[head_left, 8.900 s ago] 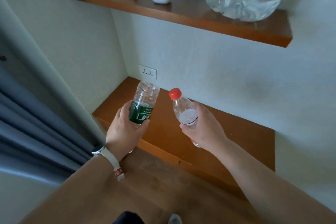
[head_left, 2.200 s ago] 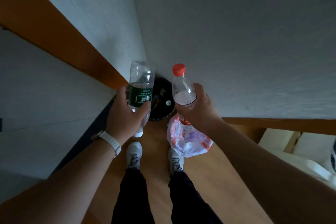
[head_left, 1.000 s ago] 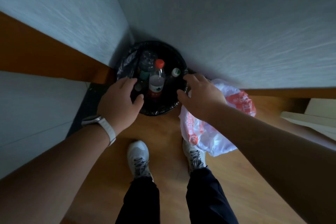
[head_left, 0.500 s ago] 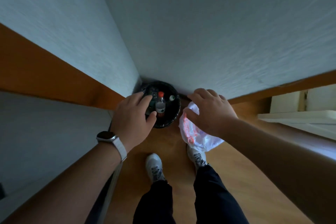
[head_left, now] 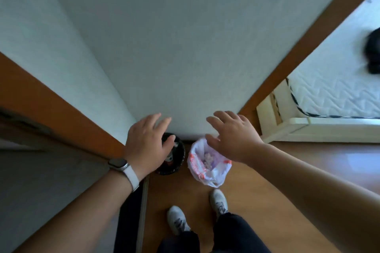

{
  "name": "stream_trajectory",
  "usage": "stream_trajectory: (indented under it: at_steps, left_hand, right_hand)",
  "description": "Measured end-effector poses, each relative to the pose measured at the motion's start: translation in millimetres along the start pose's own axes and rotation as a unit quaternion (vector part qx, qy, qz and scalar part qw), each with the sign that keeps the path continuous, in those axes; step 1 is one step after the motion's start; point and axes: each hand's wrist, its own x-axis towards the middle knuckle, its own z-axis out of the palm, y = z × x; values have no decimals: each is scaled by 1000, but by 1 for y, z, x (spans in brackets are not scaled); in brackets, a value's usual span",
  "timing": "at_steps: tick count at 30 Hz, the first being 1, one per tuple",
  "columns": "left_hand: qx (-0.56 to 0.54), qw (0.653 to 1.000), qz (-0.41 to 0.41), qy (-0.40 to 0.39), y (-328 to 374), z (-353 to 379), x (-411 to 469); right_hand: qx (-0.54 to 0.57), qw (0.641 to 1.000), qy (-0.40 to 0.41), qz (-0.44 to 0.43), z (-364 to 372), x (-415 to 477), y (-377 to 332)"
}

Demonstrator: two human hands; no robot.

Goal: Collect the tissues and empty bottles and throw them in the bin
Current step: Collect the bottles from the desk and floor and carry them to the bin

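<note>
A round black bin (head_left: 178, 159) stands on the floor in the wall corner, partly hidden behind my left hand (head_left: 146, 146). A bit of a bottle (head_left: 170, 157) shows inside it. My left hand hovers high above the bin, fingers spread and empty, a watch on its wrist. My right hand (head_left: 233, 136) is also spread and empty, held above a white plastic bag with red print (head_left: 207, 165) that sits open on the floor right of the bin.
White walls (head_left: 174, 47) meet at the corner behind the bin. A brown wooden ledge (head_left: 47, 96) runs along the left. A white mattress on a bed frame (head_left: 329, 88) lies at the right. My feet in white shoes (head_left: 177, 222) stand on the wooden floor.
Both bottles, held earlier, dropped into the bin. Since then both hands have lifted away with fingers spreading, and the view has risen, so bin and bag look smaller and farther.
</note>
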Motion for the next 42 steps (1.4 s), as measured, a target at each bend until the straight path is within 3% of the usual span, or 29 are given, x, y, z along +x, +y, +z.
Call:
stream_trajectory:
  at_steps: [16,33,42]
  left_hand:
    - [31,976,211,46,196,-53,61]
    - [28,930,365,26,525,-11,72]
    - [10,915,404,17,646,18,76]
  right_hand:
    - [33,976,118,180,-82,-154,141]
    - [73,920,187,336,-71,-383,369]
    - [86,883,216,407,-65,-470,448]
